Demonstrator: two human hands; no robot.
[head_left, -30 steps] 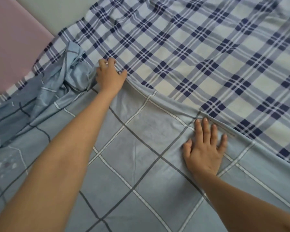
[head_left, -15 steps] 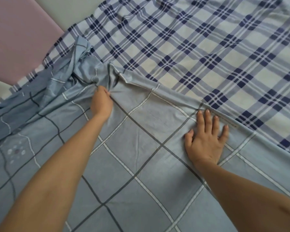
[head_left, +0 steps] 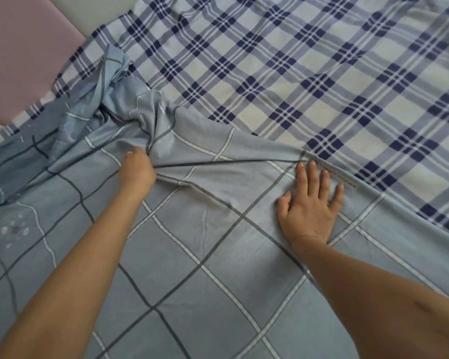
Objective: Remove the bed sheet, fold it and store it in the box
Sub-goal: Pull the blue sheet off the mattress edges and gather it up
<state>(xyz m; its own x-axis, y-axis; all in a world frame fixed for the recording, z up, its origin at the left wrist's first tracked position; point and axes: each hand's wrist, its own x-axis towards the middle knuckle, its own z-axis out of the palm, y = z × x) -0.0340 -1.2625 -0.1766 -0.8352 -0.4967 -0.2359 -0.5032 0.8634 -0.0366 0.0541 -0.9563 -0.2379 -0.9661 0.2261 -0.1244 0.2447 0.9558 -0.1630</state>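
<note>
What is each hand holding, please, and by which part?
Left hand grips a bunched fold of the blue sheet; right hand only presses it flat.

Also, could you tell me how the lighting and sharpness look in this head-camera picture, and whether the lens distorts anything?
Head view: the light is soft and even, with no glare and only faint shadows in the folds by the left hand. Head view: slightly soft overall, with no motion blur on the right hand. Head view: lines on the blue grid sheet bow near the lower edge, probably wide-angle stretch.

Bunched sheet crowds the upper left; plaid cover lies flat.
</note>
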